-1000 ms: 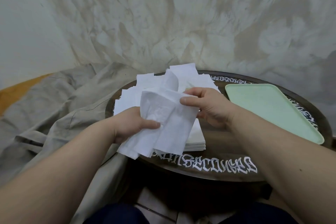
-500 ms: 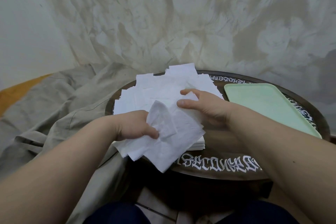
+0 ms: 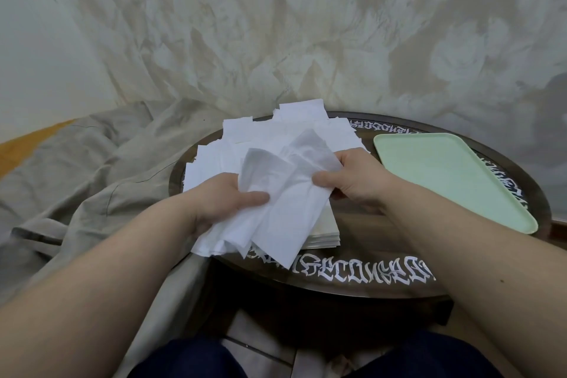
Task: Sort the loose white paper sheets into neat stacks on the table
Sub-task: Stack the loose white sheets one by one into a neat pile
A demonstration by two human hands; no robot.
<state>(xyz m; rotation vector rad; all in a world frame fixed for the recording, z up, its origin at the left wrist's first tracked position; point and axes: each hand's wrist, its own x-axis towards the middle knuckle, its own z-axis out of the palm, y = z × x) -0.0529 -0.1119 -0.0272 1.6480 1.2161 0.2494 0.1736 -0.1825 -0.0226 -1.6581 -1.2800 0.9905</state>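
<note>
**Loose white sheets, a stack, and a held bunch**

A bunch of thin, crumpled white sheets (image 3: pixel 276 209) hangs above the near left edge of the round table (image 3: pixel 383 258), fanned downward and overlapping. Under it a squared stack (image 3: pixel 325 233) lies flat on the table. Behind, loose white sheets (image 3: pixel 276 135) spread in an untidy overlapping pile toward the far edge.

Both hands (image 3: pixel 233 199) grip paper sheets (image 3: pixel 285 193)

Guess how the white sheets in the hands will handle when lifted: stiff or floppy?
Probably floppy: the sheets sag and crease between the left hand and right hand. Likely very light, since thumb pinches alone hold them. They look thin, so may tear if pulled.
</note>
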